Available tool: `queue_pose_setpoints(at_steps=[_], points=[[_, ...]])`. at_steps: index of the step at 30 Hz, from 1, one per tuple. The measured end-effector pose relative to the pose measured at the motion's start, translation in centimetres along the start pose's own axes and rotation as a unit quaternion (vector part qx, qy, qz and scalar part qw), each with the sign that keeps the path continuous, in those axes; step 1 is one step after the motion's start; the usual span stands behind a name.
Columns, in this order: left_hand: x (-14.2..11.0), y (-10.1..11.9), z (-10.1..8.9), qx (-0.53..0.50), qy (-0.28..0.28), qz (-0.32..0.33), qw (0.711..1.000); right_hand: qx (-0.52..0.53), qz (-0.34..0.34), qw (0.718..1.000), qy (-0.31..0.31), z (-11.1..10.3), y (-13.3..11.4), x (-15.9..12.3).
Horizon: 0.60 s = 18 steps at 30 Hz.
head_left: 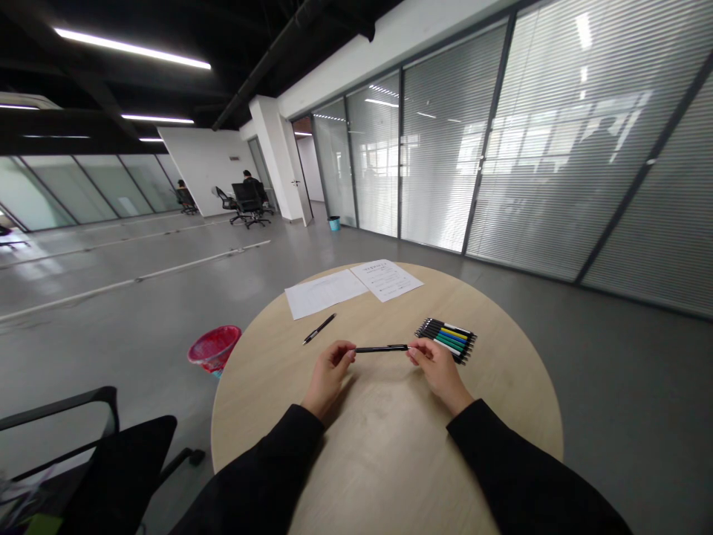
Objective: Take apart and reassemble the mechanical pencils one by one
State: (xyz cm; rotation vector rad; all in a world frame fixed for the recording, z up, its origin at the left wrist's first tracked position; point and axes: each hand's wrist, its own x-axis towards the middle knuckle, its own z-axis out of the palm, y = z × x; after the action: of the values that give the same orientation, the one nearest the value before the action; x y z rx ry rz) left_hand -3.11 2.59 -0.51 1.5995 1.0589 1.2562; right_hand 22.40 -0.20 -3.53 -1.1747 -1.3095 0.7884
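Both hands meet near the middle of the frame over the round counter (368,475), with one black pen (382,348) stretched level between them. The left hand (330,375) pinches the pen's left end between thumb and fingers, and the right hand (443,371) has its thumb and fingertips closed at the other end, where the clip shows; most of the shaft lies bare in the gap between the two. Neither hand is spread wide. Just beyond the right hand, right of centre in the frame, a row of pens (454,336) lies side by side, with black, white, yellow, blue and green barrels among them; the hand partly covers the near left part of the row. Up and to the left of the held pen, well apart from the row, a loose pen (319,329) lies slantwise on the counter, nearer to the left hand than to the right. Behind it, at the counter's far edge, are a left sheet of paper (326,293) and a printed right sheet (388,280), their edges meeting or nearly so. A red bin (215,348) stands on the floor left of the counter, and a black chair (119,468) fills the lower left corner.
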Motion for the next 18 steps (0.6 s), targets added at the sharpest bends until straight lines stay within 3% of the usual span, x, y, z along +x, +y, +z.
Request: queue_pose_setpoints(at_steps=[18], points=[[0.06, -0.34, 0.03, -0.010, -0.002, -0.010, 1.000, 0.007, -0.006, 1.000, 0.002, -0.03, 0.29, 0.00]])
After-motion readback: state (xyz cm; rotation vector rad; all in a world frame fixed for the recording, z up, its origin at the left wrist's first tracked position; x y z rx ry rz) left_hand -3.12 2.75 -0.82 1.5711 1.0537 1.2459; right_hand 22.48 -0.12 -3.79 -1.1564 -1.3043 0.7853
